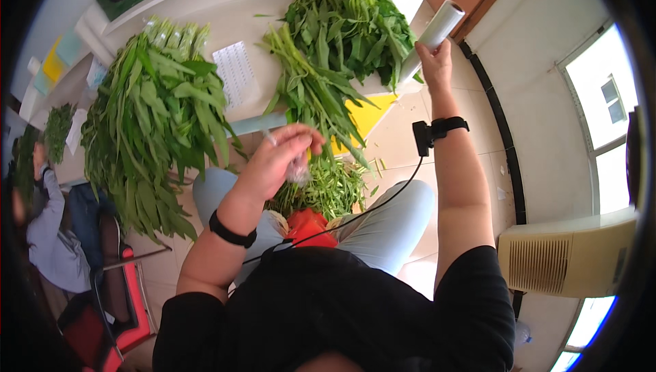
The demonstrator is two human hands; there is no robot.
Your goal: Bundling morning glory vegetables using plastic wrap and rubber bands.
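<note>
Green leafy stems fill much of the table point(236, 20), and the work looks about halfway, as far as I can tell. At the upper left of the frame is a big heap of bunched greens point(157, 112). Their stem ends have shiny clear wrap around them, so that part looks done. A sheet of white labels point(234, 74) lies just beside them, and I cannot tell if any bunch has one.

At the top middle is a big loose pile of greens point(352, 27). A smaller pile of greens point(307, 74) lies next to it, its leaves hanging over the table edge. I see no wrap on these, so they seem to be what is left. Bits of cut stem point(335, 184) lie low in the middle, so some trimming seems done.

The right hand point(437, 68) grips the low end of a roll of clear film point(444, 22) at the upper right. The left hand point(279, 156), in the middle, has bent fingers and seems to pinch a crumpled piece of clear film point(298, 171).
</note>
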